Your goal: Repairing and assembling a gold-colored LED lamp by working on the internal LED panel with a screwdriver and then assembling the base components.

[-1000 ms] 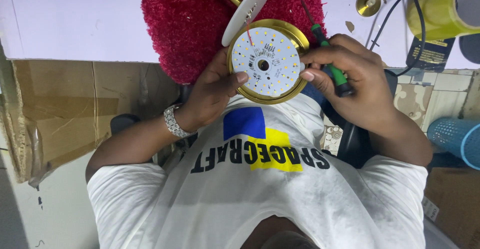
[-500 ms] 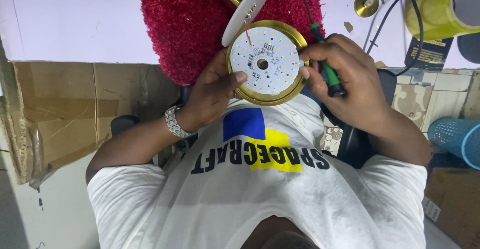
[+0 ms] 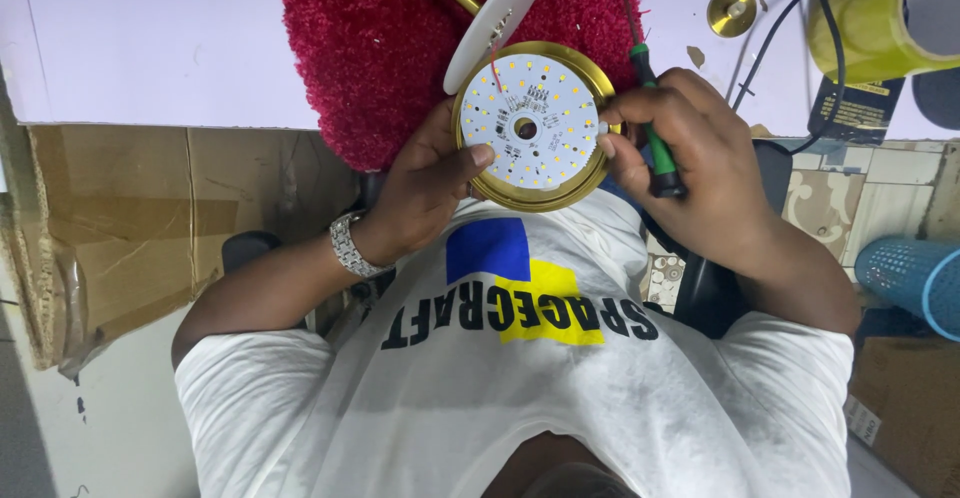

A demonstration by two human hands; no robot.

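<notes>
Hands meet over the table: we see the left hand point(image 3: 425, 183) clasping a gold-rimmed LED lamp disc point(image 3: 530, 123). The right hand point(image 3: 690, 173) has its grip closed on a green screwdriver point(image 3: 664, 170) and pinches the rim. Board seating seems underway, which calls for steady alignment.

You see a white round LED board point(image 3: 528, 123) dotted yellow in a gold ring point(image 3: 590, 183), a green-handled screwdriver point(image 3: 655, 148), a shaggy red mat point(image 3: 370, 48), and a blue mesh basket point(image 3: 915, 278).

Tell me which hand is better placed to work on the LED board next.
Right. The right hand holds the green screwdriver at the rim of the LED board; the left hand steadies the brass housing.
</notes>
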